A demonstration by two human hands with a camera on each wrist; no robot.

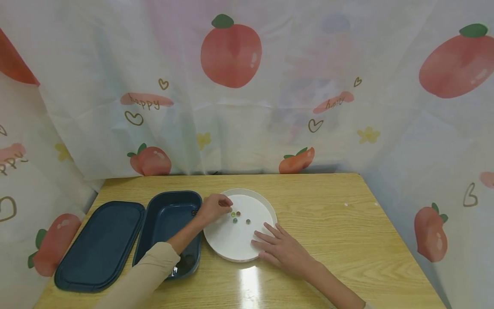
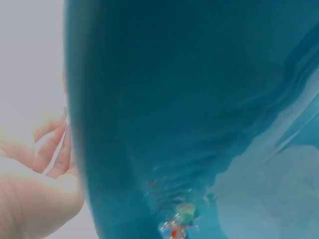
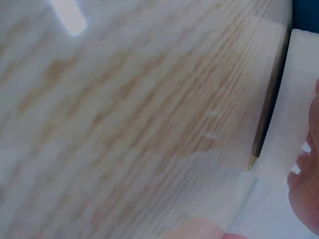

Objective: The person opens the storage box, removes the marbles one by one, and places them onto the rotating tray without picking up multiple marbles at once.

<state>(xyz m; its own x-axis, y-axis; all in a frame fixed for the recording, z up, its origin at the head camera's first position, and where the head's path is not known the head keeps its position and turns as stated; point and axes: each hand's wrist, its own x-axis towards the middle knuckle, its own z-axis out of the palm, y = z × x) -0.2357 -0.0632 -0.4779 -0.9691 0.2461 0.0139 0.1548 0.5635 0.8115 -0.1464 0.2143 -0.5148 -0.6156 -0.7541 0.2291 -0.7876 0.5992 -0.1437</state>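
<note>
A round white tray (image 1: 221, 245) with a raised rim lies on the table, with several small marbles (image 1: 235, 220) on it. My left hand (image 1: 211, 209) reaches over its left side, fingers bent and fingertips right by a yellow-green marble (image 1: 233, 214). I cannot tell whether a marble is between those fingertips; the bin wall hides them in the left wrist view. On the tray's lower right rim, my right hand (image 1: 283, 251) has its fingers spread. Left of the tray stands a deep dark-blue bin (image 1: 166, 219), and colourful marbles (image 2: 184, 213) show inside it.
A flat dark-blue lid (image 1: 101, 244) lies left of the bin. All of this is on a wood-grain table (image 1: 328, 214), with a fruit-printed curtain (image 1: 247, 116) hanging behind it and at both sides. The left forearm crosses over the bin.
</note>
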